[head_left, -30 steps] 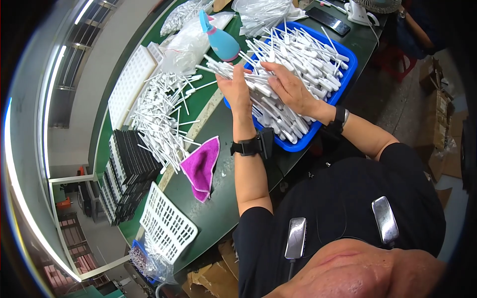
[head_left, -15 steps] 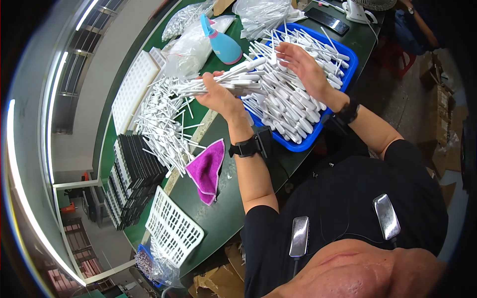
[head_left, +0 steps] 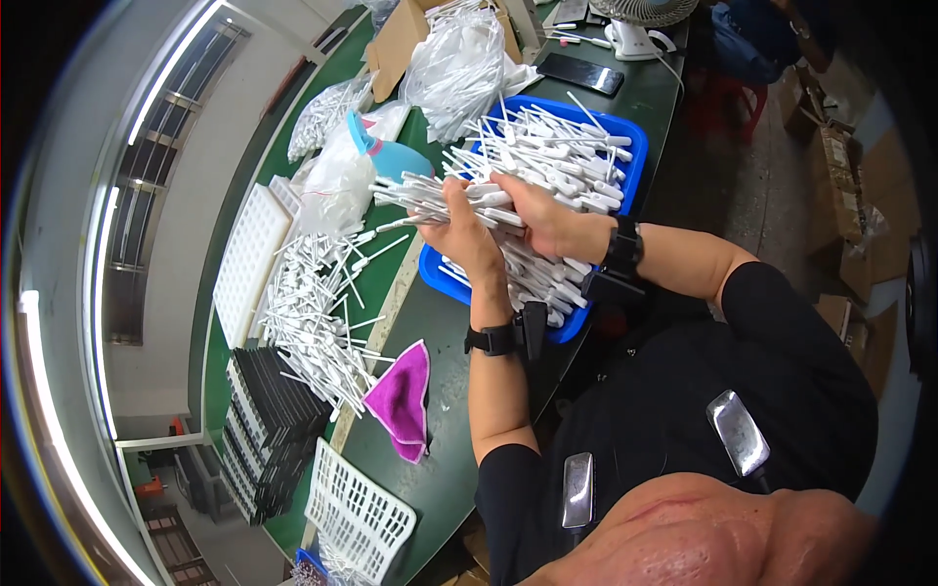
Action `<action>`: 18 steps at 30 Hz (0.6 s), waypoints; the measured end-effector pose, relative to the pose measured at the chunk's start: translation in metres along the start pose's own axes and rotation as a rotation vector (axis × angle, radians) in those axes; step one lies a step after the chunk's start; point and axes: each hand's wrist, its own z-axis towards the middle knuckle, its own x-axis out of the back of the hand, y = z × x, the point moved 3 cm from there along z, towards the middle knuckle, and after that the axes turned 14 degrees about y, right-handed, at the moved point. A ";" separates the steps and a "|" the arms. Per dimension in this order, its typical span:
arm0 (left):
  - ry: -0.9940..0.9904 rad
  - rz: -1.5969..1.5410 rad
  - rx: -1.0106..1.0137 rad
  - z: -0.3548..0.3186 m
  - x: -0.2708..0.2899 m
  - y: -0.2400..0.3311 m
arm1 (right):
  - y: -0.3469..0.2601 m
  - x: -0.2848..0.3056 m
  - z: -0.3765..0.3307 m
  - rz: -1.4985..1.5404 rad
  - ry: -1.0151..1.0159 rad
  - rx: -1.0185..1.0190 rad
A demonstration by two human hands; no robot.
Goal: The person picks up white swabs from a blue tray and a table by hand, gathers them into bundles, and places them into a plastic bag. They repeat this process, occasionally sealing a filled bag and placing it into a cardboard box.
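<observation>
A bundle of white plastic sticks (head_left: pixel 418 195), thin at one end and wide at the other, is held between my two hands. My left hand (head_left: pixel 465 234) wraps round the bundle from the left. My right hand (head_left: pixel 537 213) closes on the wide ends from the other side, its fingers partly hidden. Beneath lies a blue tray (head_left: pixel 633 146) heaped with more of the same sticks (head_left: pixel 547 146). A loose pile of white sticks (head_left: pixel 313 313) spreads over the green table to the left.
A light-blue spray bottle (head_left: pixel 399 160) stands just beyond my hands. Left are a white perforated board (head_left: pixel 252 264), stacked black trays (head_left: pixel 278 391), a purple cloth (head_left: pixel 403 402) and a white slotted tray (head_left: pixel 362 518). A phone (head_left: pixel 582 73), fan (head_left: pixel 645 12) and bagged sticks (head_left: pixel 454 73) lie beyond.
My right hand has come down from above the tray onto the bundle's wide ends. My left hand still holds the bundle. The view has shifted, so table things sit lower.
</observation>
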 end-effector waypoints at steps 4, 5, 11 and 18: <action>-0.053 0.022 0.088 0.018 0.004 0.009 | -0.017 0.001 0.000 -0.156 -0.198 -0.016; -0.069 0.000 0.150 0.019 0.000 0.017 | -0.023 0.003 -0.002 -0.214 -0.287 -0.008; -0.148 0.063 -0.016 0.062 -0.045 0.068 | -0.152 0.040 0.007 -0.262 0.060 0.740; -0.582 -0.108 -0.712 0.149 -0.188 0.044 | -0.225 0.015 0.085 -0.410 0.466 0.664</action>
